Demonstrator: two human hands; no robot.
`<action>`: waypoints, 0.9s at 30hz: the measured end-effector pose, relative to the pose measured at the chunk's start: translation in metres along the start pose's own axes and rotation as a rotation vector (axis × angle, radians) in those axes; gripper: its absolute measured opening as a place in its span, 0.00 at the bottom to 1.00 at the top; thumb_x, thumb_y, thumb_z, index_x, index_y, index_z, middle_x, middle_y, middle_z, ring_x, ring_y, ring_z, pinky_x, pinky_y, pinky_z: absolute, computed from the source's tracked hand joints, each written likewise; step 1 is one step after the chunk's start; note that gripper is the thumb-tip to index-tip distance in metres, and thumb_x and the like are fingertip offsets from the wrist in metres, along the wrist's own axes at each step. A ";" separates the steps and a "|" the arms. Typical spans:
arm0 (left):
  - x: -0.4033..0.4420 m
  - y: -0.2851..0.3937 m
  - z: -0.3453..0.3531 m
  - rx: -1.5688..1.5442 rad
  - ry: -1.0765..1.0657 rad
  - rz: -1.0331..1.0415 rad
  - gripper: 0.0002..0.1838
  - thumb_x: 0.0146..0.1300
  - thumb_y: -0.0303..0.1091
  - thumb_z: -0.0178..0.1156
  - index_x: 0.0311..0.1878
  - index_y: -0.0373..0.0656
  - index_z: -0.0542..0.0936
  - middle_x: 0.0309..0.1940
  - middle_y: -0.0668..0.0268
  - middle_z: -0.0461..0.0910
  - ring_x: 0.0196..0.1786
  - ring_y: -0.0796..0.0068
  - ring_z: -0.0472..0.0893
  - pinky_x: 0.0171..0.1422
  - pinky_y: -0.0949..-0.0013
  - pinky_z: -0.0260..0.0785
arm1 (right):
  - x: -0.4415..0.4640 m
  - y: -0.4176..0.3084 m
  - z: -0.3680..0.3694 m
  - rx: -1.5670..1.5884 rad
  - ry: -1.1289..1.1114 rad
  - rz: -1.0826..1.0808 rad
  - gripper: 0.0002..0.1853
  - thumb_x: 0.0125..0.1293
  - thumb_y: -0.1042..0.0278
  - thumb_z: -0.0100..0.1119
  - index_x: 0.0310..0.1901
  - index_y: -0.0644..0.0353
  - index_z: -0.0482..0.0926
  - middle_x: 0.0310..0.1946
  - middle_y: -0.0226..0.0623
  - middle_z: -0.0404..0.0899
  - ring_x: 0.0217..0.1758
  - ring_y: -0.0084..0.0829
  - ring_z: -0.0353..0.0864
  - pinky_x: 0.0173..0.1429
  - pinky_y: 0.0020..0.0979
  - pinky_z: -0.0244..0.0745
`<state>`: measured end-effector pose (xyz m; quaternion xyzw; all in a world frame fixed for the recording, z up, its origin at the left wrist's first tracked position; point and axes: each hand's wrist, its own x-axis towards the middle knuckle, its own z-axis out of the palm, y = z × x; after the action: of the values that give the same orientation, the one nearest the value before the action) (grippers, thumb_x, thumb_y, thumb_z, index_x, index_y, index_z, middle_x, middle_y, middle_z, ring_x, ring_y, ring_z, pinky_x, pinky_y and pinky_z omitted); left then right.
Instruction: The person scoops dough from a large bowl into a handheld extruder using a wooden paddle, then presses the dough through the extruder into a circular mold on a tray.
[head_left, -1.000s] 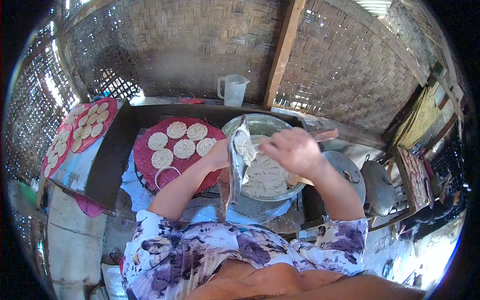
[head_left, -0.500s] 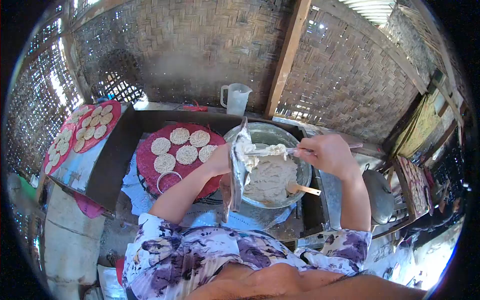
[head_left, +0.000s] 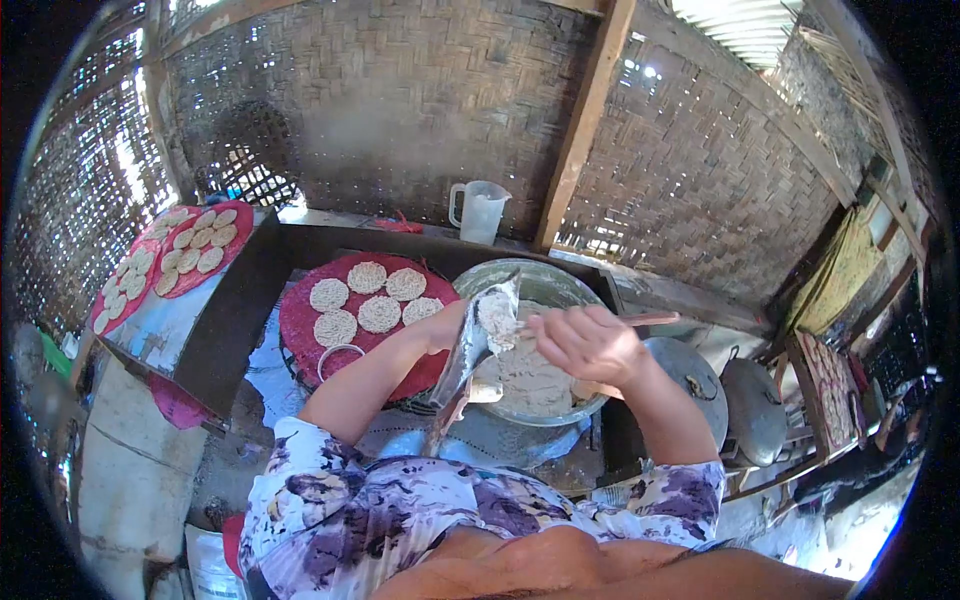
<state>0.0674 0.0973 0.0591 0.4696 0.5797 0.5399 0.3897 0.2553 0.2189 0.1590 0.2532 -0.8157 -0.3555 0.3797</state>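
My left hand (head_left: 447,325) is closed on a dark, batter-smeared press tool (head_left: 468,345), tilted over the left edge of the metal basin (head_left: 585,290). White dough (head_left: 499,312) sits in the tool's upper part. My right hand (head_left: 590,340) grips a stick-like utensil (head_left: 650,319), its tip against that dough. Pale dough (head_left: 535,382) fills the basin below, and a second handle (head_left: 600,390) sticks out at its right side. Left of the basin, a round red cloth (head_left: 300,318) bears several textured discs (head_left: 378,314) and a thin ring (head_left: 341,352).
A clear plastic jug (head_left: 483,212) stands behind the basin by the woven wall. More discs lie on red cloths (head_left: 228,250) at the far left. On the right are a round lid (head_left: 690,385), a dark pot (head_left: 752,412) and a rack (head_left: 825,380).
The right hand first moved right, drawing dough along the utensil, then came back left to the tool. The left hand has tilted the tool more. The view has shifted slightly.
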 end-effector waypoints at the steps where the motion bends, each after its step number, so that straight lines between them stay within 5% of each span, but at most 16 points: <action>1: 0.001 -0.001 -0.002 -0.133 -0.009 0.004 0.21 0.56 0.34 0.59 0.54 0.42 0.71 0.45 0.68 0.75 0.44 0.80 0.74 0.46 0.72 0.69 | -0.003 0.006 -0.006 -0.014 0.002 0.021 0.09 0.48 0.70 0.60 0.33 0.55 0.74 0.22 0.22 0.69 0.23 0.18 0.69 0.24 0.22 0.61; 4: 0.009 -0.015 -0.029 -0.407 -0.004 0.034 0.23 0.57 0.30 0.57 0.57 0.42 0.67 0.45 0.67 0.74 0.43 0.80 0.75 0.45 0.71 0.71 | -0.021 0.026 -0.022 0.060 0.055 0.281 0.10 0.45 0.70 0.63 0.31 0.55 0.75 0.18 0.21 0.69 0.19 0.20 0.69 0.20 0.25 0.61; 6: 0.012 -0.018 -0.044 -0.483 -0.017 0.096 0.23 0.57 0.28 0.56 0.58 0.42 0.66 0.45 0.67 0.74 0.43 0.79 0.75 0.45 0.71 0.71 | -0.031 0.020 -0.013 0.350 0.129 0.743 0.08 0.50 0.70 0.63 0.33 0.59 0.77 0.22 0.25 0.75 0.23 0.19 0.72 0.25 0.23 0.67; 8: 0.041 -0.038 -0.041 -0.327 -0.050 0.283 0.24 0.57 0.27 0.55 0.59 0.42 0.65 0.49 0.68 0.72 0.46 0.79 0.74 0.52 0.73 0.68 | -0.037 -0.012 0.022 0.826 0.230 1.320 0.08 0.54 0.71 0.62 0.36 0.61 0.77 0.26 0.27 0.78 0.27 0.18 0.74 0.31 0.21 0.70; 9: 0.041 -0.029 -0.023 -0.077 0.078 0.517 0.22 0.56 0.27 0.56 0.56 0.42 0.67 0.46 0.68 0.74 0.44 0.77 0.75 0.50 0.71 0.70 | -0.036 -0.024 0.035 1.060 0.239 1.365 0.07 0.57 0.71 0.59 0.38 0.63 0.77 0.31 0.30 0.79 0.32 0.17 0.74 0.38 0.20 0.70; 11: 0.044 -0.012 0.009 0.139 0.256 0.659 0.22 0.54 0.29 0.59 0.54 0.41 0.69 0.49 0.66 0.72 0.49 0.74 0.74 0.56 0.70 0.67 | -0.027 -0.047 0.060 1.383 0.250 1.465 0.08 0.57 0.70 0.60 0.36 0.64 0.77 0.31 0.29 0.79 0.32 0.16 0.74 0.38 0.20 0.70; 13: 0.057 -0.038 0.001 0.069 0.204 0.483 0.21 0.55 0.28 0.58 0.54 0.40 0.69 0.47 0.64 0.73 0.48 0.73 0.74 0.56 0.69 0.67 | -0.027 -0.060 0.070 1.333 0.218 1.504 0.08 0.56 0.69 0.61 0.35 0.64 0.78 0.28 0.29 0.79 0.31 0.16 0.74 0.37 0.20 0.70; 16: 0.038 -0.026 -0.020 -0.611 0.084 0.215 0.21 0.54 0.34 0.58 0.52 0.42 0.72 0.46 0.62 0.77 0.51 0.67 0.75 0.59 0.66 0.65 | -0.045 -0.068 0.060 1.202 0.099 1.473 0.09 0.55 0.67 0.63 0.33 0.64 0.79 0.26 0.30 0.79 0.29 0.16 0.74 0.35 0.21 0.70; 18: 0.033 -0.034 -0.035 -0.142 0.150 0.390 0.18 0.54 0.30 0.57 0.50 0.40 0.73 0.44 0.62 0.77 0.48 0.69 0.76 0.56 0.69 0.66 | -0.075 -0.065 0.053 1.149 -0.012 1.470 0.10 0.54 0.66 0.64 0.33 0.63 0.80 0.25 0.33 0.80 0.27 0.18 0.75 0.34 0.22 0.71; 20: 0.025 -0.030 -0.037 0.127 0.235 0.452 0.15 0.54 0.27 0.57 0.47 0.39 0.75 0.44 0.62 0.78 0.47 0.71 0.76 0.54 0.71 0.66 | -0.092 -0.062 0.067 1.143 0.197 1.481 0.10 0.53 0.65 0.65 0.33 0.62 0.80 0.25 0.34 0.80 0.25 0.20 0.77 0.32 0.23 0.72; 23: 0.037 -0.026 -0.009 -0.001 0.249 0.430 0.16 0.52 0.29 0.59 0.46 0.39 0.75 0.43 0.62 0.78 0.47 0.70 0.76 0.53 0.70 0.66 | -0.044 -0.050 0.053 0.730 0.147 1.459 0.11 0.51 0.65 0.66 0.33 0.62 0.80 0.25 0.36 0.80 0.23 0.22 0.78 0.30 0.23 0.72; 24: 0.047 -0.038 -0.009 -0.007 0.249 0.454 0.16 0.53 0.30 0.58 0.46 0.39 0.75 0.43 0.62 0.78 0.46 0.69 0.77 0.52 0.70 0.67 | -0.038 -0.053 0.064 0.684 0.299 1.335 0.10 0.50 0.66 0.66 0.31 0.61 0.80 0.23 0.37 0.79 0.22 0.27 0.78 0.28 0.25 0.72; 27: 0.055 -0.046 -0.012 -0.150 0.212 0.408 0.15 0.56 0.32 0.56 0.47 0.38 0.75 0.43 0.62 0.78 0.46 0.68 0.77 0.51 0.68 0.67 | -0.034 -0.065 0.061 0.468 0.241 1.123 0.08 0.50 0.67 0.66 0.30 0.58 0.78 0.20 0.34 0.78 0.21 0.32 0.78 0.25 0.28 0.72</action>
<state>0.0364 0.1489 0.0176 0.4873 0.4688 0.6952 0.2436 0.2350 0.2257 0.0662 -0.0997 -0.8321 0.1178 0.5327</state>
